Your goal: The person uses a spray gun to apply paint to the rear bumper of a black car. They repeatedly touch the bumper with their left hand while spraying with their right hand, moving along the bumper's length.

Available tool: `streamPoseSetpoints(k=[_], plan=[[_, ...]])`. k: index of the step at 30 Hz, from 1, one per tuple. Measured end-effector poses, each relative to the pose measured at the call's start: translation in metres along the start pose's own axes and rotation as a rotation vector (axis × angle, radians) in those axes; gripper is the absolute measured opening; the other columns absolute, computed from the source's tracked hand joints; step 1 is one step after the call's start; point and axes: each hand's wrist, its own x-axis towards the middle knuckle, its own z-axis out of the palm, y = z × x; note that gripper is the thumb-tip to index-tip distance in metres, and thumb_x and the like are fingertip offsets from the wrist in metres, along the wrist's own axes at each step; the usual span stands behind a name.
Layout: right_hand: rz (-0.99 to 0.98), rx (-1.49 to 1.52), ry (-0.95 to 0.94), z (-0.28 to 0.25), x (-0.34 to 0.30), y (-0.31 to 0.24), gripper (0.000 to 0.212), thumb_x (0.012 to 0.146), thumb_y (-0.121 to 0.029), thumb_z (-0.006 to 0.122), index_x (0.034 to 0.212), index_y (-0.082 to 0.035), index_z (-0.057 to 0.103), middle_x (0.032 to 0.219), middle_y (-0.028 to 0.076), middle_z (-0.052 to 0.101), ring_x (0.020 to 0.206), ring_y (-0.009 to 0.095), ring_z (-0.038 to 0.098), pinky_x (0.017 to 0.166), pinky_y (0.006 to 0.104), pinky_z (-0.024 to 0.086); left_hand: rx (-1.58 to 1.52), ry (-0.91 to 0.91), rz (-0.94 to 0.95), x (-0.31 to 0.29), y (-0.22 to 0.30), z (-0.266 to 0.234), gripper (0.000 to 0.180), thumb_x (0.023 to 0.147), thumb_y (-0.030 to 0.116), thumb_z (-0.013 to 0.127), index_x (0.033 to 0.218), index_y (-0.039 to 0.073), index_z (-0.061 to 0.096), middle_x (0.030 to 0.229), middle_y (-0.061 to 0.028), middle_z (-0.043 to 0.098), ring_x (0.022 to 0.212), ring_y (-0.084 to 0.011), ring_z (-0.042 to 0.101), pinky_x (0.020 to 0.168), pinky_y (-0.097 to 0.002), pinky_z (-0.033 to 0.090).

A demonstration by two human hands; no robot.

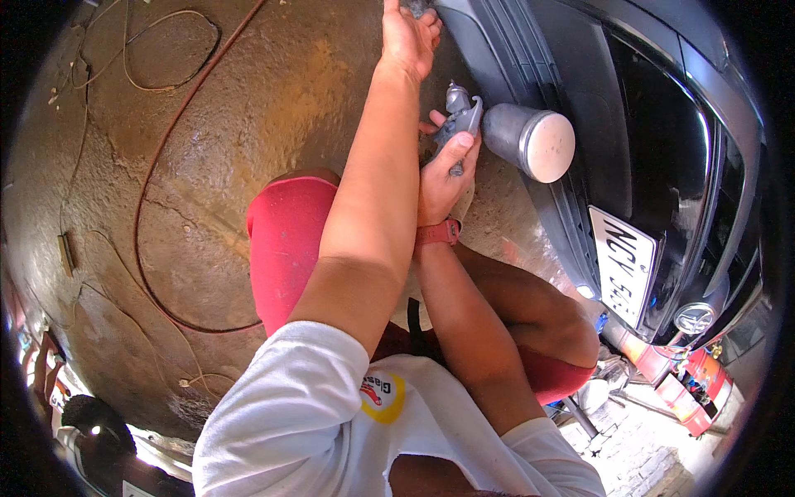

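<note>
My right hand, below a red wristwatch, is closed round a grey metal spray gun. The thumb lies along its back, and some of the fingers are hidden behind it. A grey cylindrical cup with a pale round end sits at the gun's right, close to the dark car bumper. Farther off, my left hand reaches to the bumper's lower edge. Its fingers curl in around something grey and fuzzy, partly cut off by the top of the picture.
A reddish hose curves over the stained, wet-looking floor on the left, among thin cables. The car's white number plate is at right. Red equipment stands at lower right. A dark tyre shows at lower left.
</note>
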Motion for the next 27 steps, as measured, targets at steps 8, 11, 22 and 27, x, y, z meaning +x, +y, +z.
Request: streamPoseSetpoints(k=[8, 11, 22, 27], plan=[[-0.031, 0.012, -0.017, -0.005, 0.006, -0.008, 0.075, 0.116, -0.052, 0.043, 0.167, 0.002, 0.034, 0.129, 0.022, 0.070, 0.103, 0.028, 0.068, 0.097, 0.0430, 0.053, 0.679, 0.023, 0.075, -0.008, -0.015, 0.007, 0.115, 0.100, 0.089, 0.026, 0.173, 0.006, -0.005, 0.179, -0.0252, 0.018, 0.166, -0.0416, 0.018, 0.134, -0.0516, 0.003], [-0.060, -0.009, 0.004, -0.011, 0.002, -0.008, 0.079, 0.115, -0.056, 0.042, 0.167, 0.003, 0.033, 0.130, 0.021, 0.070, 0.105, 0.028, 0.068, 0.099, 0.0427, 0.052, 1.069, 0.071, 0.270, -0.022, -0.028, 0.018, 0.098, 0.107, 0.076, 0.033, 0.175, 0.009, 0.008, 0.176, -0.0244, 0.028, 0.166, -0.0413, 0.021, 0.134, -0.0445, 0.019], [-0.114, -0.040, 0.083, -0.025, -0.005, -0.012, 0.083, 0.115, -0.059, 0.040, 0.167, 0.005, 0.032, 0.129, 0.020, 0.070, 0.108, 0.028, 0.068, 0.099, 0.0421, 0.052, 1.748, -0.218, 0.335, -0.039, -0.046, 0.033, 0.082, 0.112, 0.052, 0.042, 0.176, 0.011, 0.010, 0.182, -0.0108, 0.020, 0.168, -0.0374, 0.009, 0.136, -0.0591, 0.007], [-0.074, 0.038, 0.023, -0.016, -0.015, -0.039, 0.084, 0.113, -0.061, 0.041, 0.169, 0.001, 0.030, 0.134, 0.015, 0.070, 0.110, 0.021, 0.070, 0.063, 0.0263, 0.051, 1.936, -0.048, -0.018, -0.036, -0.013, 0.013, 0.088, 0.112, 0.057, 0.042, 0.176, 0.015, -0.001, 0.183, -0.0131, 0.011, 0.168, -0.0372, 0.009, 0.135, -0.0605, 0.011]])
